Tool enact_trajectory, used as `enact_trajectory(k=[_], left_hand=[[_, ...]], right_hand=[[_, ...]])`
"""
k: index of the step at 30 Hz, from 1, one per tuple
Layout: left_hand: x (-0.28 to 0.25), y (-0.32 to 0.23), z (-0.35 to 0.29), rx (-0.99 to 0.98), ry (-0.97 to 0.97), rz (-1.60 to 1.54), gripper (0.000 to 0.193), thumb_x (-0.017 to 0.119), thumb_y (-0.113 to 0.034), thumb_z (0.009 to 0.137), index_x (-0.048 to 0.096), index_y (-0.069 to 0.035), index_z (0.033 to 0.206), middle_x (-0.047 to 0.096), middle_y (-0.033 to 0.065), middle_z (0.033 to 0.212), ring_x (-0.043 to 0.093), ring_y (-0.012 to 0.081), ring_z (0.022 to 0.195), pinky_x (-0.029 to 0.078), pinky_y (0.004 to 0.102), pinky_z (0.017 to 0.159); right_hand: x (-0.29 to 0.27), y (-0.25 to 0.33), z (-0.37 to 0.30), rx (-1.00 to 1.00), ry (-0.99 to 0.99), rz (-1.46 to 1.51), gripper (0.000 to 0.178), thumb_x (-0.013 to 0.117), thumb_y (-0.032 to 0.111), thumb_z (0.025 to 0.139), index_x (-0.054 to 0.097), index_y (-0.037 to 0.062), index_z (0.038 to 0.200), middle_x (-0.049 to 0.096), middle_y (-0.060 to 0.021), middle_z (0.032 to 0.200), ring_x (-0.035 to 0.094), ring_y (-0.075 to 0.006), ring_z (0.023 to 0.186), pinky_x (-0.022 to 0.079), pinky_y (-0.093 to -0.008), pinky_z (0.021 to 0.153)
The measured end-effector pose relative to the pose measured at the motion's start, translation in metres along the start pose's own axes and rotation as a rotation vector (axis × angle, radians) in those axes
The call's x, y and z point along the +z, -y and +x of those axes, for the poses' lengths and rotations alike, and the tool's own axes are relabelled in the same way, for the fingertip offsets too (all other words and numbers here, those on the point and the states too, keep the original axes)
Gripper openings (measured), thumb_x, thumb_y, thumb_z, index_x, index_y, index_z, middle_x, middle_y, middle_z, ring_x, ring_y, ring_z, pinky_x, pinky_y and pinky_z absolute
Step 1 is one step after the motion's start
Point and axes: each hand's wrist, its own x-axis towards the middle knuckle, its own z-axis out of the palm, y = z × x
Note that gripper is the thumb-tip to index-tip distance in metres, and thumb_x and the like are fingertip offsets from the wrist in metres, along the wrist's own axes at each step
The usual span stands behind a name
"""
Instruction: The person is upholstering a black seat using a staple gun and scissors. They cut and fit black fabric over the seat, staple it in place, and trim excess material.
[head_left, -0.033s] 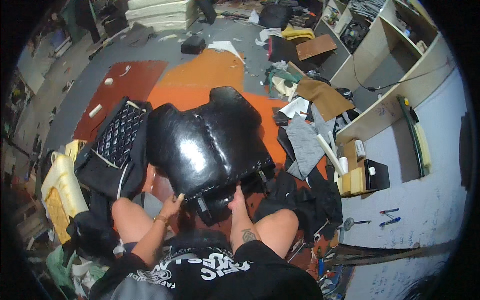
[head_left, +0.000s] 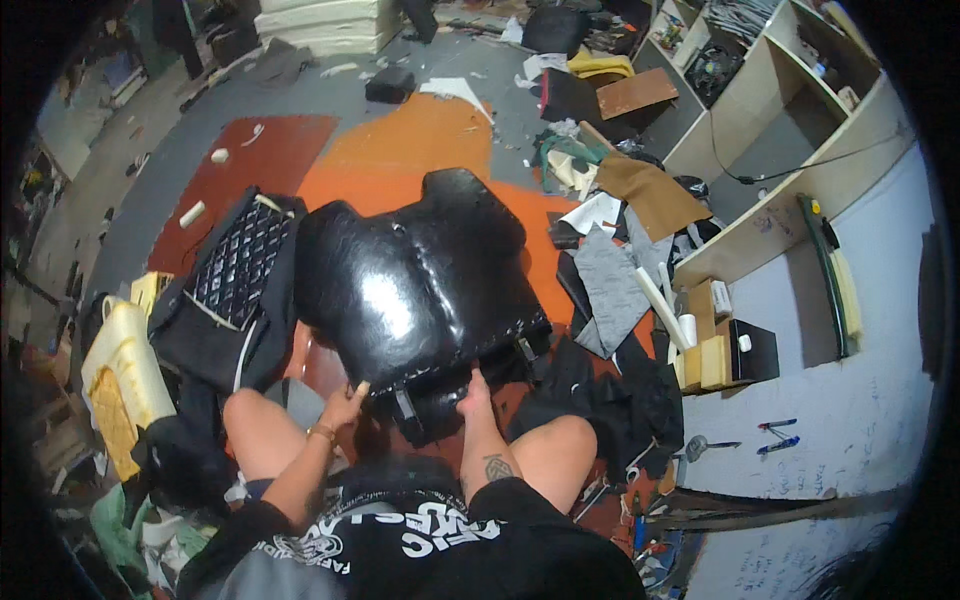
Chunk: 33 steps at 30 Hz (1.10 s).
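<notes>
A glossy black padded seat cover (head_left: 450, 270), shaped like a backrest with a seam of stitches down its middle, lies on the orange floor sheet in front of me. My left hand (head_left: 343, 408) is closed on its near left corner, thumb on the edge. Farther right, my right hand (head_left: 473, 393) grips the same near edge from below, its fingers partly hidden under the cover. Black strap tabs (head_left: 407, 402) hang from this edge. Beside the cover on the left is a black piece with a quilted diamond panel (head_left: 238, 270).
Yellowish moulded foam (head_left: 128, 360) stands at the left. On the right are fabric scraps (head_left: 612, 285), dark cloth (head_left: 610, 395), a black box (head_left: 752, 350) and a shelf unit (head_left: 745, 220). Pens (head_left: 778, 443) and a round-headed tool (head_left: 700, 447) lie on the white surface. Foam blocks (head_left: 325, 25) are stacked behind.
</notes>
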Motion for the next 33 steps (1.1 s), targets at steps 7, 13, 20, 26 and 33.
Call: enact_trajectory(k=[7, 13, 20, 26, 33], left_hand=[[-0.002, 0.024, -0.009, 0.054, -0.116, 0.173, 0.075, 0.06, -0.058, 0.1, 0.058, 0.009, 0.133, 0.074, 0.0297, 0.097, 0.074, 0.0427, 0.091, 0.057, 0.0491, 0.082], [0.001, -0.031, -0.005, 0.085, -0.145, 0.2, 0.077, 0.056, -0.06, 0.101, 0.06, 0.012, 0.128, 0.068, 0.0395, 0.112, 0.066, 0.0548, 0.109, 0.051, 0.0564, 0.096], [-0.009, -0.017, -0.024, 0.004, -0.226, 0.283, 0.08, 0.056, -0.06, 0.101, 0.059, 0.016, 0.124, 0.068, 0.04, 0.114, 0.066, 0.0537, 0.111, 0.051, 0.0547, 0.098], [-0.01, -0.031, -0.038, 0.054, -0.11, 0.391, 0.091, 0.061, -0.063, 0.098, 0.051, 0.02, 0.132, 0.068, 0.0398, 0.116, 0.068, 0.051, 0.112, 0.053, 0.0519, 0.098], [-0.009, -0.036, -0.068, 0.021, -0.047, 0.494, 0.102, 0.068, -0.055, 0.096, 0.027, 0.017, 0.156, 0.065, 0.0364, 0.127, 0.066, 0.0461, 0.119, 0.054, 0.0486, 0.1]], right_hand=[[0.03, -0.003, -0.042, -0.283, -0.502, -0.98, 0.06, 0.071, 0.03, 0.095, 0.059, -0.0122, 0.136, 0.063, -0.0305, 0.139, 0.065, -0.0429, 0.123, 0.052, -0.0479, 0.106], [0.005, 0.026, -0.04, -0.341, -0.443, -0.94, 0.051, 0.068, 0.033, 0.098, 0.067, -0.012, 0.122, 0.07, -0.028, 0.123, 0.072, -0.0397, 0.105, 0.059, -0.0472, 0.086], [0.04, -0.004, -0.12, -0.256, -0.301, -1.393, 0.044, 0.062, 0.035, 0.102, 0.073, -0.0073, 0.095, 0.074, -0.0176, 0.077, 0.072, -0.03, 0.066, 0.058, -0.0428, 0.062], [0.026, 0.003, -0.118, -0.422, -0.268, -1.815, 0.046, 0.057, 0.037, 0.102, 0.077, -0.0053, 0.105, 0.078, -0.0221, 0.1, 0.076, -0.034, 0.097, 0.057, -0.0456, 0.09], [0.055, -0.005, -0.162, -0.842, -0.026, -1.461, 0.045, 0.064, 0.02, 0.097, 0.063, 0.0068, 0.14, 0.07, -0.0175, 0.13, 0.065, -0.0378, 0.124, 0.051, -0.0447, 0.106]])
